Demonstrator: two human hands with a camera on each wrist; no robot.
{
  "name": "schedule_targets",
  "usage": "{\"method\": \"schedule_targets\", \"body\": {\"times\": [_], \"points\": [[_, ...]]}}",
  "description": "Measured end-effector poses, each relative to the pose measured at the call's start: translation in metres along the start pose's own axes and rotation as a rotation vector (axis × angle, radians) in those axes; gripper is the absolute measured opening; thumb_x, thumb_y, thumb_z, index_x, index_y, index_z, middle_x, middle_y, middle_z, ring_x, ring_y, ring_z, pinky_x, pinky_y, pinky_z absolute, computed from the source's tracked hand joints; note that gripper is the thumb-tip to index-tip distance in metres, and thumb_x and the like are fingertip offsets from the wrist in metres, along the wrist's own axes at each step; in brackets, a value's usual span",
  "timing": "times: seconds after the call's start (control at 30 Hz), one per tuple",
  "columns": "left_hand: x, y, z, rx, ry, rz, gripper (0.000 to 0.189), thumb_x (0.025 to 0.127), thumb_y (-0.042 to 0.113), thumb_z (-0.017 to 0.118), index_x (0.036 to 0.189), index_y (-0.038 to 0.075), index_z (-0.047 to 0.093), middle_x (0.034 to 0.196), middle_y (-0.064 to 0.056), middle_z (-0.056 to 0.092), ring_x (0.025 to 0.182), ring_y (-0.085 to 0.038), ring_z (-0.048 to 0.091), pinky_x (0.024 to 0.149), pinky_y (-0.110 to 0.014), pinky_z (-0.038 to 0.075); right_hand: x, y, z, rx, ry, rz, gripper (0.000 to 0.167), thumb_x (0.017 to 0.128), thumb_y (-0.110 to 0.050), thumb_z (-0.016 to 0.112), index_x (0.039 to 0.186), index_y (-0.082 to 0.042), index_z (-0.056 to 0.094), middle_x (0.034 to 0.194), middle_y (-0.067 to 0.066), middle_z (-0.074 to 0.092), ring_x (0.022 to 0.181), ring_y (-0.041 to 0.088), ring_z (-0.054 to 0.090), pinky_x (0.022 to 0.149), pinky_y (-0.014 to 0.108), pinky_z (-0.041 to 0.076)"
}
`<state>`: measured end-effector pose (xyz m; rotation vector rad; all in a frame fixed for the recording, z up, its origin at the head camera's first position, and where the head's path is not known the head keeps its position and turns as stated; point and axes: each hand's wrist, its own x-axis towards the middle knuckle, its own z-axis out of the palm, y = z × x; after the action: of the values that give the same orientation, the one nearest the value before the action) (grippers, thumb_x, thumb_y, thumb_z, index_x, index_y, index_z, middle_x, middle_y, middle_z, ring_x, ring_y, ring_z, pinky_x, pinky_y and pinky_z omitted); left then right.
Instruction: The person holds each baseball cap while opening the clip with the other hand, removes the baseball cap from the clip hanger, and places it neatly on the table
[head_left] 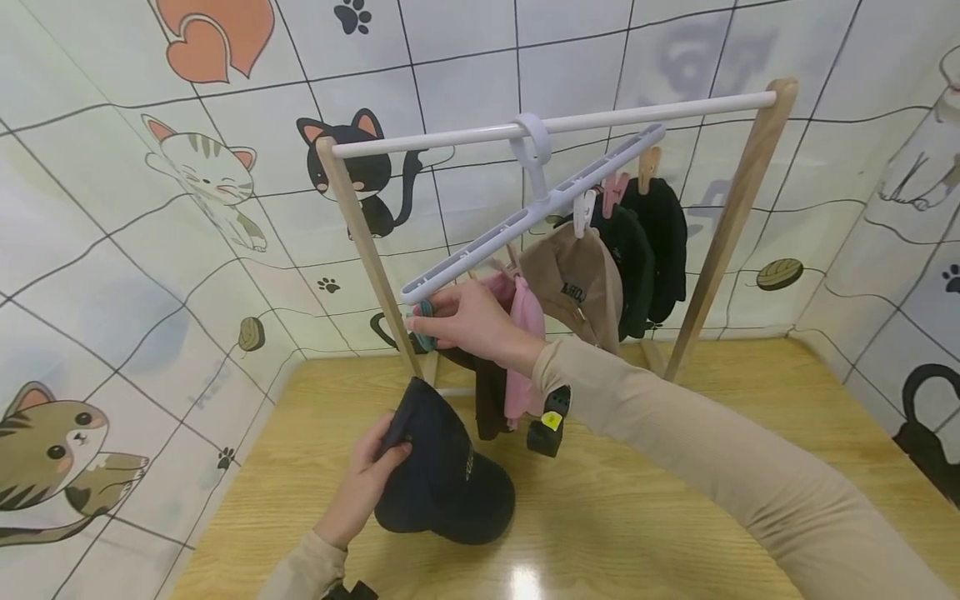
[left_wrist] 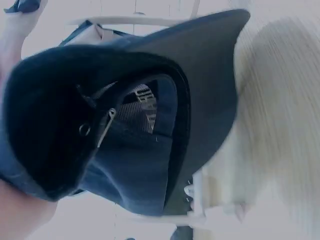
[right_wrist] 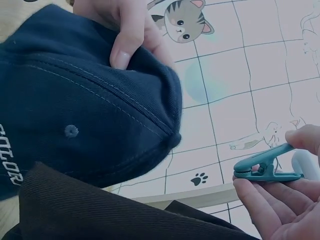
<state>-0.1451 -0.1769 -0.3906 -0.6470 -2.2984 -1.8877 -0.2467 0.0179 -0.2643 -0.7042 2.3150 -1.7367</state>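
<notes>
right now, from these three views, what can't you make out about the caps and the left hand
- Full lettering on the navy cap: right wrist view, cut off by the left edge; head view, too small.
- Fingertips of the left hand: head view, hidden behind the navy cap.
- Much of the black cap: head view, hidden by the dark green cap.

Navy cap (left_wrist: 132, 167), inside twd cam, brim (left_wrist: 215, 75) at R, L hand (left_wrist: 22, 215) btm L

Held cap (head_left: 438, 471): navy, white lettering
Held peg (right_wrist: 251, 162): teal
Hanger (head_left: 543, 202): pale lilac
Counter (head_left: 637, 500): yellow woodgrain
Wall (head_left: 465, 87): white, black grid, cats
</notes>
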Motion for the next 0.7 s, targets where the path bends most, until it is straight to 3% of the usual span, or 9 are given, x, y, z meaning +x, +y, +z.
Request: {"method": "schedule_targets", "body": {"times": [0.2,0.3,0.4,0.53,0.7], "points": [[-0.011,-0.011,-0.019,-0.041,0.026,-0.075,0.018,0.089,-0.009,0.05,0.106,-0.005,0.052,0.098,-0.004,0.063,0.092,-0.018,0.062,0.077,-0.032,0.051,0.001,0.0,0.0,0.01,0.006,0.014,0.032,0.088,-0.02,0.072,0.114,-0.001,0.069,0.106,0.008,0.07,0.094,0.016,0.067,0.075,0.03,0.054],[-0.015,-0.015,-0.026,-0.047,0.053,-0.16,0.02,0.089,-0.007,0.051,0.109,-0.005,0.05,0.104,-0.006,0.065,0.097,-0.02,0.063,0.081,-0.034,0.05,0.001,0.001,-0.001,0.012,0.011,0.021,0.032,0.088,-0.02,0.072,0.114,-0.002,0.069,0.106,0.007,0.07,0.093,0.016,0.067,0.075,0.029,0.054],[-0.017,-0.02,-0.029,-0.032,0.11,-0.284,0.018,0.092,0.0,0.054,0.109,-0.003,0.052,0.106,-0.01,0.066,0.097,-0.023,0.063,0.083,-0.036,0.049,0.001,0.001,-0.001,0.016,0.008,0.019,0.033,0.088,-0.021,0.072,0.114,-0.002,0.069,0.107,0.007,0.07,0.094,0.016,0.067,0.076,0.029,0.054],[-0.019,-0.029,-0.031,0.083,0.171,-0.432,0.021,0.094,0.012,0.06,0.111,0.001,0.056,0.101,-0.013,0.067,0.088,-0.024,0.066,0.077,-0.035,0.051,0.001,0.002,-0.001,0.024,0.001,0.004,0.034,0.088,-0.02,0.072,0.116,-0.002,0.068,0.11,0.007,0.069,0.097,0.016,0.067,0.077,0.03,0.054],[-0.021,-0.043,-0.032,0.185,0.179,-0.517,0.029,0.094,0.019,0.062,0.117,0.002,0.055,0.097,-0.011,0.066,0.082,-0.024,0.067,0.073,-0.033,0.052,-0.002,0.004,0.002,-0.009,0.016,-0.059,0.031,0.089,-0.022,0.071,0.115,-0.006,0.069,0.107,0.004,0.07,0.095,0.013,0.066,0.076,0.029,0.054]]}}
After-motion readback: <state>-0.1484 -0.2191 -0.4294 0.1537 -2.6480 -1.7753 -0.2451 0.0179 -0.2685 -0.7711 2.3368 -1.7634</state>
